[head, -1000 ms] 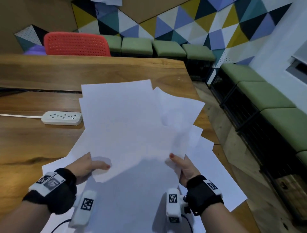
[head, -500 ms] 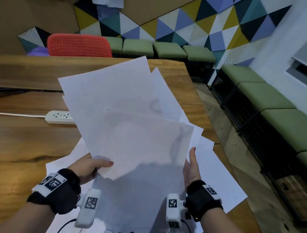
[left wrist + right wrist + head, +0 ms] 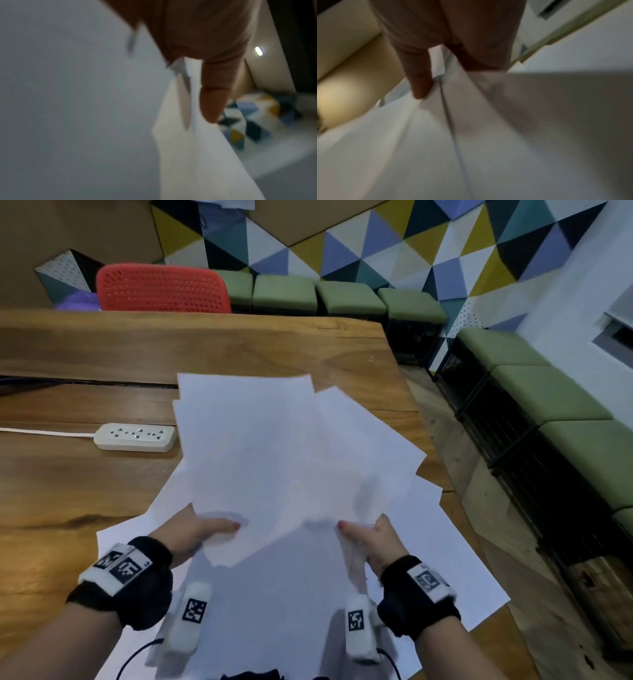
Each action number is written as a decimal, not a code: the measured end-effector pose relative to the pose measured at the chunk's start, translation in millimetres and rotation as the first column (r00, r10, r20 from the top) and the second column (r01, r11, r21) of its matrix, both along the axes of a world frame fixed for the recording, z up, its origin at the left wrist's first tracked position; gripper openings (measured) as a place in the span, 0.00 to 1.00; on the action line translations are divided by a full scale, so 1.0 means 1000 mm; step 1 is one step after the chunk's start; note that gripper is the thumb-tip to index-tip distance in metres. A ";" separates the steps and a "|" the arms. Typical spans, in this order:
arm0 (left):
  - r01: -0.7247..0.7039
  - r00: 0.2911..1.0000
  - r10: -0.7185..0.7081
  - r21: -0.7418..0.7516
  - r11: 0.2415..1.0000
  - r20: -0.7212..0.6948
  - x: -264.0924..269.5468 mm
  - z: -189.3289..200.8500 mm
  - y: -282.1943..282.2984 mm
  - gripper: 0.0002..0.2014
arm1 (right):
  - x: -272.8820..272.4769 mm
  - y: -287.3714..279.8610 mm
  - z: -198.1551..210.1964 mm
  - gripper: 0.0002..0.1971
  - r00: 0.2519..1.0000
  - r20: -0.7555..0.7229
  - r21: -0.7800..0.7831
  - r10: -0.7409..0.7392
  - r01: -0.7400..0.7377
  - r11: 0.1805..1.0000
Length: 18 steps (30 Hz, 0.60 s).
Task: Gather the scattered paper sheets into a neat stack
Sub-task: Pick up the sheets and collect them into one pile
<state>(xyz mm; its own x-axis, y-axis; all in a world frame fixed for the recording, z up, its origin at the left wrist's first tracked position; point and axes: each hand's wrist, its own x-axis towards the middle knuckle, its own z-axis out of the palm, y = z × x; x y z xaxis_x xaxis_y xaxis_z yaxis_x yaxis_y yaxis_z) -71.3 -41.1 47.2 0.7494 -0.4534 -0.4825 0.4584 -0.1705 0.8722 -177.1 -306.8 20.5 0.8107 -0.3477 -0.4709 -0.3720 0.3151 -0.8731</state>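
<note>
Several white paper sheets [image 3: 281, 453] are fanned out in a loose bundle held above the wooden table [image 3: 239, 350]. My left hand [image 3: 202, 530] pinches the bundle's near left edge, thumb on top. My right hand [image 3: 368, 537] pinches the near right edge, thumb on top too. More white sheets [image 3: 445, 563] lie flat on the table under and around the bundle. In the left wrist view my thumb [image 3: 214, 102] lies on the paper [image 3: 68, 108]. The right wrist view shows my thumb [image 3: 418, 81] pressing on the layered sheet edges [image 3: 471, 135].
A white power strip [image 3: 135, 437] with its cable lies on the table left of the sheets. A red chair [image 3: 161, 289] stands behind the table. Green benches [image 3: 534, 392] line the wall at right, past the table's right edge.
The bundle, raised steeply toward me half a second ago, has dropped back down to a flatter angle. Both hands keep their hold on its near edge.
</note>
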 end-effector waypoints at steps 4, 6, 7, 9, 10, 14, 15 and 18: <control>-0.017 0.999 0.011 -0.152 0.988 -0.043 0.007 0.015 0.002 0.34 | 0.002 -0.012 0.011 0.16 0.997 0.059 0.135 0.041 -0.049 0.990; 0.047 0.998 -0.051 -0.117 0.992 -0.030 0.003 0.016 -0.005 0.35 | 0.005 -0.006 0.015 0.05 0.999 0.016 0.078 0.035 -0.036 0.996; 0.058 0.998 -0.060 -0.104 0.993 -0.013 0.001 0.014 -0.009 0.35 | 0.008 -0.003 0.015 0.10 0.999 0.003 0.030 0.039 -0.039 0.999; 0.036 0.999 -0.036 -0.093 0.995 0.002 -0.002 0.009 -0.012 0.37 | 0.010 -0.001 0.012 0.34 0.999 0.037 -0.005 0.021 -0.021 1.000; 0.017 1.000 -0.016 -0.094 0.995 0.014 -0.003 0.007 -0.011 0.38 | 0.010 -0.001 0.011 0.37 0.998 0.059 -0.002 0.020 -0.019 1.000; -0.083 0.996 0.088 -0.189 0.978 0.019 -0.004 0.000 -0.009 0.45 | 0.004 -0.005 0.007 0.16 0.986 0.160 0.086 0.051 -0.065 0.994; -0.098 0.995 0.103 -0.237 0.966 0.008 -0.005 0.000 -0.012 0.45 | 0.002 -0.002 0.003 0.18 0.984 0.151 0.082 0.098 -0.111 0.990; -0.142 0.990 0.144 -0.271 0.952 -0.016 -0.004 0.000 -0.021 0.33 | -0.006 0.005 -0.010 0.22 0.977 0.075 0.004 0.198 -0.199 0.980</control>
<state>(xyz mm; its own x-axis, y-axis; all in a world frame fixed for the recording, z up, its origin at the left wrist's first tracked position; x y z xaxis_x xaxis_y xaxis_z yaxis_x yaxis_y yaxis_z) -75.1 -62.4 46.8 0.8178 -0.4546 -0.3530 0.4568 0.1396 0.8785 -182.9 -301.4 10.8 0.8956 -0.1716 -0.4105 -0.3630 0.2517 -0.8972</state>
